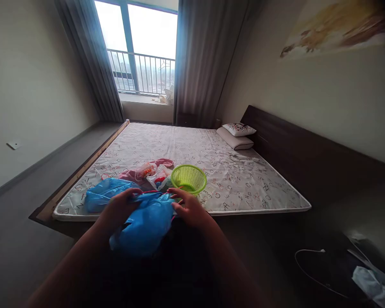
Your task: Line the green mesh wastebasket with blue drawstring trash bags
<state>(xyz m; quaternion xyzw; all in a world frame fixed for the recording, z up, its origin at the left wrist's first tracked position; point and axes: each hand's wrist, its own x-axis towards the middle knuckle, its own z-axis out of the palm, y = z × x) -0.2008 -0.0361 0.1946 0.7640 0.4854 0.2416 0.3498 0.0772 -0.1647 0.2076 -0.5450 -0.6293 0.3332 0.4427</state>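
A blue plastic bag (147,224) with a red drawstring along its top hangs between my hands, just off the near edge of the bed. My left hand (123,205) grips the bag's upper left side. At the upper right, my right hand (189,207) has its fingers curled on the rim. What the bag contains is hidden. Behind it on the mattress stands a green plastic basket (188,179). A second blue plastic bag (107,192) lies to the left. Clear plastic bags (162,177) and a pink cloth (128,175) are heaped between that bag and the basket.
The patterned mattress (244,188) fills a wooden bed frame. Two pillows (235,136) lie by the dark headboard (295,137). At the lower right are a white cable (303,273) and a pale crumpled bag (372,282). Grey curtains (205,55) flank the window.
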